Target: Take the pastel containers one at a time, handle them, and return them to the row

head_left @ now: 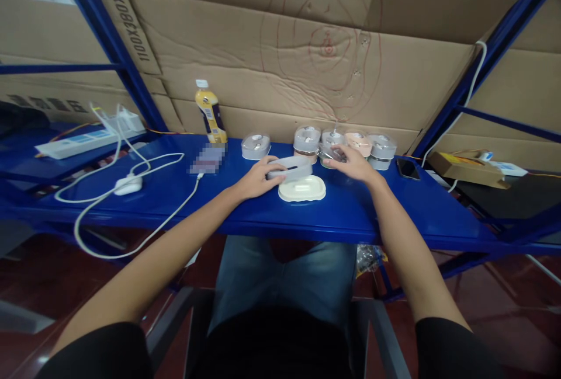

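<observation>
My left hand [262, 179] is closed around the near-left end of a grey, oval, box-like piece [298, 164], tilted above the blue tabletop. Just in front of it, a cream oval tray [302, 188] with a wavy near rim lies on the table. My right hand [353, 163] is at the row of packs, its fingers bent round a clear plastic cover [326, 151]. Close behind stand grey oval packs with clear lids [307, 138], a peach-coloured pack [358, 143] and another grey stack [383, 148]. A single grey pack [256, 146] sits farther left.
A yellow drink bottle [210, 113] stands at the back left by a blurred-out phone-like object [208, 159] on a cable. White cables and a charger [128, 184] lie left. A dark phone [408, 169] rests right. Cardboard [210, 34] walls the back; blue posts [482, 69] flank the table.
</observation>
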### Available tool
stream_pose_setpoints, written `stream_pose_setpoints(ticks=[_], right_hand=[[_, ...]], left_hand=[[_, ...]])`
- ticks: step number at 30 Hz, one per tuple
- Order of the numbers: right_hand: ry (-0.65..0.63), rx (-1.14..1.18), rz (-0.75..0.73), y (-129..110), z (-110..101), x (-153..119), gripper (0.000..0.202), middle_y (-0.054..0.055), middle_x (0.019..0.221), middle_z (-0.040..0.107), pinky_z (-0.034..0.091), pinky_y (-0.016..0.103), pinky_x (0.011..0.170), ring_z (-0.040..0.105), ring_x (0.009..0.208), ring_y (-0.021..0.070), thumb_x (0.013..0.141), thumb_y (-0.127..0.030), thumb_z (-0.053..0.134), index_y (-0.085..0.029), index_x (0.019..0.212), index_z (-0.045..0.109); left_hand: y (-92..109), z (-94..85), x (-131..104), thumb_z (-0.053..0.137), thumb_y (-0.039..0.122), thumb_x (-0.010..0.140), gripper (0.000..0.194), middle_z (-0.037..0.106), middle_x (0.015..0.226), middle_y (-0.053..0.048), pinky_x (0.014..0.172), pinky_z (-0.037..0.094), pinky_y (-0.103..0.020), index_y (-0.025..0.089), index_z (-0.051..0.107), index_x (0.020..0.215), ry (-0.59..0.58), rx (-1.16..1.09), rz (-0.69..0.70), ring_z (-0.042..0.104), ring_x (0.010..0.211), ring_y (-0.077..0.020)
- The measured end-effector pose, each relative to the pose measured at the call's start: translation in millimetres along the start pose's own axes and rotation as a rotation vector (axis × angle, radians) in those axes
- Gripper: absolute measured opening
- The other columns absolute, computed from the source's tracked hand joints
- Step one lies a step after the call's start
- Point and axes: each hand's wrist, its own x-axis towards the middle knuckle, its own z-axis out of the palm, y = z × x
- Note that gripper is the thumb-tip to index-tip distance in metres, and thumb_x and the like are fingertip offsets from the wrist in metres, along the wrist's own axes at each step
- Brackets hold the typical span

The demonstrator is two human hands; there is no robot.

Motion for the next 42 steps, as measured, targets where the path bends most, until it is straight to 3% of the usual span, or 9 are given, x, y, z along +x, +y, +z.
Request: stream_pose_setpoints(ticks=[4,7,14,18,24,29,34,37,42], right_hand=[[-0.148,-0.036,0.040,8,-4,2,0.079,0.016,0.135,0.077,0.059,0.058,0.107,0.073,0.119,0.0387,0.078,-0.070,0.085,-0.020,0.138,0.072],[-0.231,-0.073,0.054,14,-3,4,0.078,0.015,0.130,0.079,0.061,0.059,0.105,0.075,0.116,0.0401,0.070,-0.067,0.093,-0.021,0.132,0.076],[-0.054,0.103,-0.165,-1,9,1,0.079,0.014,0.144,0.074,0.055,0.062,0.116,0.070,0.131,0.0391,0.076,-0.065,0.091,-0.025,0.143,0.073],[-0.131,0.128,-0.366,-22,20,-4,0.084,0.011,0.146,0.073,0.050,0.059,0.122,0.067,0.136,0.0375,0.073,-0.061,0.096,-0.029,0.147,0.072],[-0.216,0.065,-0.430,-30,40,-3,0.090,0.013,0.149,0.069,0.049,0.060,0.123,0.066,0.139,0.0382,0.071,-0.061,0.099,-0.029,0.151,0.070],[-0.232,0.038,-0.451,-32,48,0,0.089,0.013,0.143,0.070,0.051,0.061,0.120,0.067,0.134,0.0382,0.073,-0.063,0.097,-0.030,0.151,0.070],[-0.287,0.010,-0.463,-37,45,5,0.085,0.012,0.136,0.070,0.054,0.060,0.116,0.070,0.125,0.0355,0.076,-0.058,0.097,-0.031,0.152,0.070],[-0.312,0.015,-0.461,-36,43,6,0.085,0.012,0.139,0.070,0.053,0.060,0.118,0.069,0.127,0.0354,0.075,-0.057,0.097,-0.032,0.152,0.070],[-0.292,0.065,-0.461,-32,51,3,0.082,0.012,0.138,0.071,0.053,0.058,0.120,0.069,0.131,0.0363,0.077,-0.060,0.096,-0.032,0.150,0.072]], left_hand=[[-24,-11.2,-7,0.061,0.066,0.095,0.060,0.064,0.142,-0.017,0.124,0.045,-0.064,0.020,0.076,0.131,0.033,0.066,-0.150,0.064,0.135,-0.0398],[-27,-15.9,-12,0.063,0.065,0.094,0.060,0.067,0.142,-0.016,0.123,0.047,-0.061,0.019,0.073,0.132,0.038,0.064,-0.143,0.063,0.136,-0.0392],[14,-5.8,-6,0.072,0.064,0.092,0.073,0.063,0.155,-0.018,0.126,0.045,-0.058,0.018,0.060,0.147,0.089,-0.086,0.024,0.061,0.144,-0.0381],[32,11.0,-3,0.082,0.061,0.085,0.084,0.062,0.158,-0.020,0.126,0.046,-0.059,0.019,0.053,0.152,0.016,-0.159,0.037,0.060,0.147,-0.0405],[29,21.0,-4,0.092,0.056,0.075,0.118,0.063,0.154,-0.024,0.122,0.049,-0.061,0.018,0.029,0.168,-0.016,-0.275,0.006,0.063,0.145,-0.0426],[31,21.6,-1,0.093,0.053,0.071,0.125,0.060,0.158,-0.026,0.124,0.047,-0.063,0.017,0.025,0.170,-0.037,-0.245,0.042,0.058,0.149,-0.0462],[31,30.3,2,0.093,0.050,0.070,0.132,0.039,0.174,-0.030,0.131,0.038,-0.067,0.015,0.019,0.174,-0.024,-0.183,0.044,0.041,0.162,-0.0502],[30,32.1,4,0.094,0.052,0.071,0.132,0.032,0.178,-0.028,0.133,0.035,-0.067,0.017,0.020,0.175,-0.027,-0.180,0.055,0.035,0.165,-0.0503],[31,20.2,-5,0.093,0.051,0.075,0.110,0.052,0.165,-0.021,0.130,0.040,-0.065,0.022,0.039,0.167,-0.050,-0.136,0.086,0.049,0.155,-0.0464]])
